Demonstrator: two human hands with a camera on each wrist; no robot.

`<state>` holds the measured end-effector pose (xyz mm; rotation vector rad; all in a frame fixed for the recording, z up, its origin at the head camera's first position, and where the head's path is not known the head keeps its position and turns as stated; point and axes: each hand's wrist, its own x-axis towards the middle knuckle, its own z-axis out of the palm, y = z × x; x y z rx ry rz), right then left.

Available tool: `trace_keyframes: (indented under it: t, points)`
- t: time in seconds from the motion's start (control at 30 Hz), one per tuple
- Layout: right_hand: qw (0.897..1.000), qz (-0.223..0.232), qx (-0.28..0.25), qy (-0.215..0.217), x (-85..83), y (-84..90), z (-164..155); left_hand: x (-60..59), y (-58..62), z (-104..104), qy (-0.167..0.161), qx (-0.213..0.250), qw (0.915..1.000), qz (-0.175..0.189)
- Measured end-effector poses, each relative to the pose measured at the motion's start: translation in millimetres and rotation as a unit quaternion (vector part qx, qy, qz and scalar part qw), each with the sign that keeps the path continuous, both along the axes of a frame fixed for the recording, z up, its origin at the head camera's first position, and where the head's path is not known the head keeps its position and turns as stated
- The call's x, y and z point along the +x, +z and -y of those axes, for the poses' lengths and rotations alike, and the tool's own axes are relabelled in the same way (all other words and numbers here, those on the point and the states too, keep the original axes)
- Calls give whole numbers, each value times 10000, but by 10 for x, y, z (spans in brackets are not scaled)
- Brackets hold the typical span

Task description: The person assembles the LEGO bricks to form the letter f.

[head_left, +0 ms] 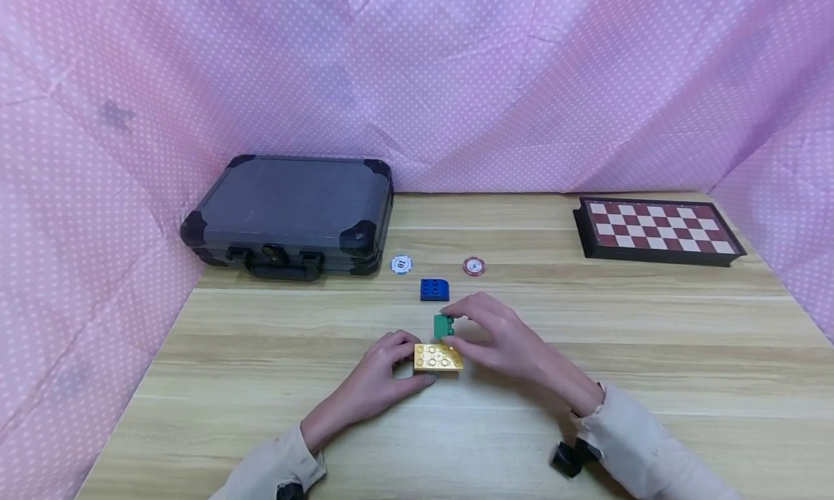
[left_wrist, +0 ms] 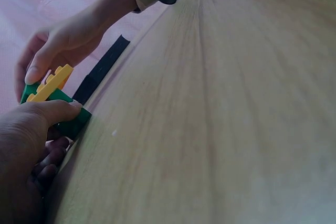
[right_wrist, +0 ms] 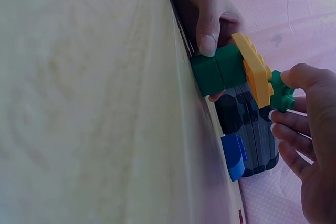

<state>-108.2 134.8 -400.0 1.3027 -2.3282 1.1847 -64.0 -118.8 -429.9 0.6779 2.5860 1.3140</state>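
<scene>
From the head view, the left hand (head_left: pixel 384 366) curled its grip round the left end of a yellow studded plate (head_left: pixel 438 357) near the middle of the wooden counter (head_left: pixel 651 355), while the right hand (head_left: pixel 502 341) pinched a small green brick (head_left: pixel 443 325) at the plate's far edge. A blue brick (head_left: pixel 434 289) sat just beyond them, with a white poker chip (head_left: pixel 401 264) and a red poker chip (head_left: pixel 474 266) further back, a dark grey carrying case (head_left: pixel 293 210) at the far left and a red-and-white chessboard (head_left: pixel 658 229) at the far right, all against pink dotted cloth (head_left: pixel 456 73). In the left wrist view, the left thumb (left_wrist: pixel 50 111) pressed on green bricks (left_wrist: pixel 71 121) under the yellow plate (left_wrist: pixel 50 85), and the right hand (left_wrist: pixel 63 40) closed in from above. In the right wrist view, the yellow plate (right_wrist: pixel 253 69) sat on the green bricks (right_wrist: pixel 218 69) resting on the counter, the left fingers (right_wrist: pixel 207 30) held that stack, and the right fingers (right_wrist: pixel 302 77) pinched the small green brick (right_wrist: pixel 281 93) against the plate's studs; the blue brick (right_wrist: pixel 232 155) lay nearby.
</scene>
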Motion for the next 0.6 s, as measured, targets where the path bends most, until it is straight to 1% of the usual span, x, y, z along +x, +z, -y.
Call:
trace_keyframes:
  t: [0.23, 0.6]
  points:
    - [9997, -206, -80, 72, 27, -5, 26, -3, -4, 1, -20, 22, 10000, 9]
    - [9999, -41, 99, 83, 97, 19, 56, -7, -15, 4, -49, -27, 10000, 22]
